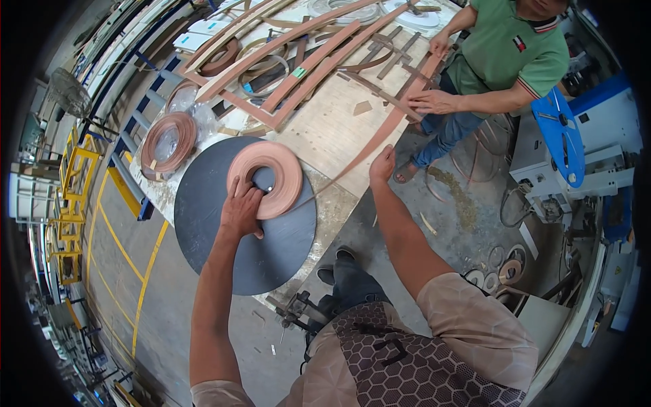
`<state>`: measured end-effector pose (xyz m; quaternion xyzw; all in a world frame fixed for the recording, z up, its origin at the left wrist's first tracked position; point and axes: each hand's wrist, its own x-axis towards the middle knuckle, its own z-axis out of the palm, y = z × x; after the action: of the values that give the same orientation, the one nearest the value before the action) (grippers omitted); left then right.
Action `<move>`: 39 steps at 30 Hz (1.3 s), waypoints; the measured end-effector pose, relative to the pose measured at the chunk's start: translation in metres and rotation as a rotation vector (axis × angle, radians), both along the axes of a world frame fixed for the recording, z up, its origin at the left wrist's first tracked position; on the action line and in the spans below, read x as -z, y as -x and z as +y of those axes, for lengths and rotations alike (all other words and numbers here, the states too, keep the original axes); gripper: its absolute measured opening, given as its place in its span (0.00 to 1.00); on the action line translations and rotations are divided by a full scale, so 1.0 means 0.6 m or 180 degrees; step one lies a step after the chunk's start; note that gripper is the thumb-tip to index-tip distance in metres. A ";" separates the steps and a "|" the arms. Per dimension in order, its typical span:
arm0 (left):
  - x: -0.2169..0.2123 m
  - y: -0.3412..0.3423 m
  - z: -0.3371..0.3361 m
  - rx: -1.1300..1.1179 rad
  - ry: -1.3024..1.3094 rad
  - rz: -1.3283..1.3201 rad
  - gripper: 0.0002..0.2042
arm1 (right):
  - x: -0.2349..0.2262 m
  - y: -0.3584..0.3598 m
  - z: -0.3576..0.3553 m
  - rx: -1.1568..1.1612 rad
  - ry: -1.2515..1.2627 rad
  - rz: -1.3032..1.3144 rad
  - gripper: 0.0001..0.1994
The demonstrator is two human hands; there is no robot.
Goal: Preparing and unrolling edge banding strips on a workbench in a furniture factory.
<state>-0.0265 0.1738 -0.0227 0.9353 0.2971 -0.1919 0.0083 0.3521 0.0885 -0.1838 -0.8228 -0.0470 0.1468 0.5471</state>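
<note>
Left hand (242, 209), fingers parted, rests on a round pinkish-brown coil (288, 175).
Right hand (383, 165) curls at a long brown strip (391, 125), grip unclear.

From head height, the nearby worktop (325, 136) and floor (173, 292) are viewed obliquely downward, in wide fisheye projection.

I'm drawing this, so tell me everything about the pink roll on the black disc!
The pinkish roll is a wide ring of thin strip, wound tightly round a hole. It looks smooth, maybe plastic. It lies flat on the dark round disc, toward its far side; the person's left hand touches the ring's near-left part.
</note>
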 end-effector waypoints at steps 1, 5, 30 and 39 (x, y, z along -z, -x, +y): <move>0.001 0.000 0.000 -0.0048 0.0012 0.0029 0.54 | 0.002 0.003 0.003 -0.0048 0.0012 0.0029 0.35; -0.002 -0.003 0.001 -0.0019 -0.0081 -0.0185 0.50 | 0.012 -0.005 0.007 0.0251 0.0024 -0.0167 0.32; 0.003 -0.012 0.002 0.0032 -0.0082 0.0040 0.48 | 0.000 -0.013 -0.002 0.0041 0.0013 -0.0083 0.31; 0.001 -0.002 0.000 -0.0078 -0.0017 0.0274 0.51 | -0.009 0.002 0.006 0.0078 0.0084 0.0081 0.31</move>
<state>-0.0256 0.1739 -0.0231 0.9225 0.3092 -0.2310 -0.0047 0.3507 0.0918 -0.1783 -0.8285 -0.0280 0.1511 0.5385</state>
